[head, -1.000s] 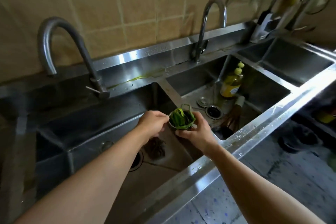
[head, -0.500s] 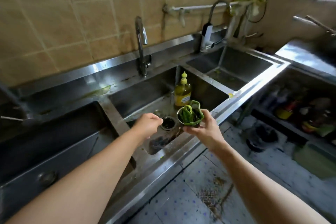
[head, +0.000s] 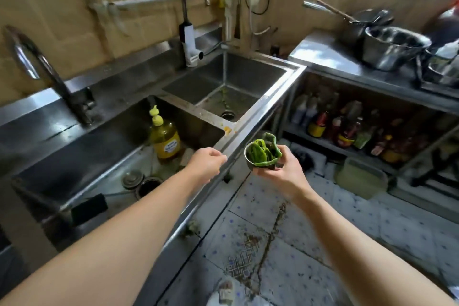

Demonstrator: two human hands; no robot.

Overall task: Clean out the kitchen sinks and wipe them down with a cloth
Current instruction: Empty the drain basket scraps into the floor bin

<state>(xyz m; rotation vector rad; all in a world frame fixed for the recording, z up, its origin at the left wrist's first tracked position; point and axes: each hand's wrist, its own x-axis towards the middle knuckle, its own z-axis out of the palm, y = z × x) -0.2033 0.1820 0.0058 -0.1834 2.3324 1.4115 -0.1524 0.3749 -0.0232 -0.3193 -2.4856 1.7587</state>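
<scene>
Right hand, centre frame: fingers curled under and around a small metal strainer cup packed with limp green vegetable scraps, held past the sink's front rim over the tiled floor. Left hand, just left of it: fingers loosely curled, holding nothing, above the middle basin, where the soap bottle stands. Risk: scraps overhang the cup's lip, so a tilt would likely drop them onto the floor.

Bare forearms, no sleeves/gloves, hands bare.
</scene>
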